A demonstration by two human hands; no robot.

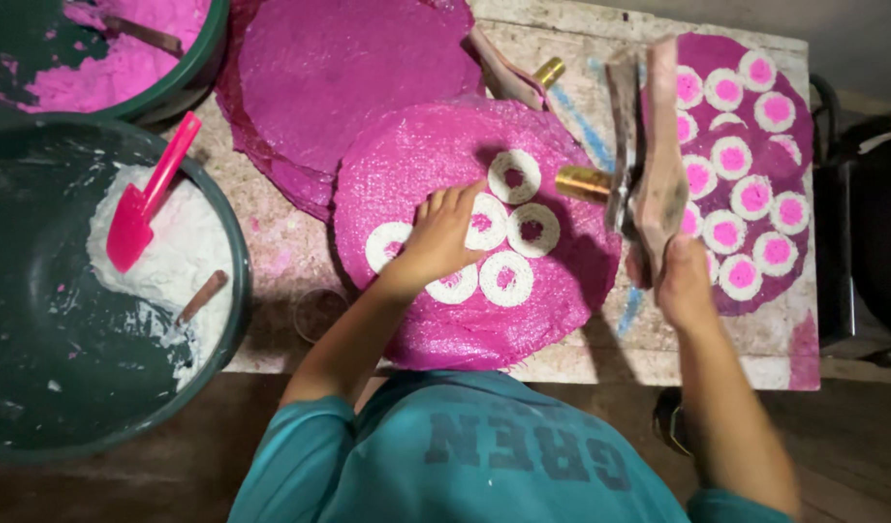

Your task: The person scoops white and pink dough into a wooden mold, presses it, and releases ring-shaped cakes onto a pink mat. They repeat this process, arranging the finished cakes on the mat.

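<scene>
worn whitish paint-stained worktable (755, 349) standing on dark brown wooden floor (852, 436), dim light falling, grey wall (852, 24) showing behind

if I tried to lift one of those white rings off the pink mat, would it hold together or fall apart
Probably fall apart: the white rings look like pressed powder, like the loose heap in the green tub. Likely light and crumbly. The left hand rests on them, so they may stand gentle contact.
</scene>
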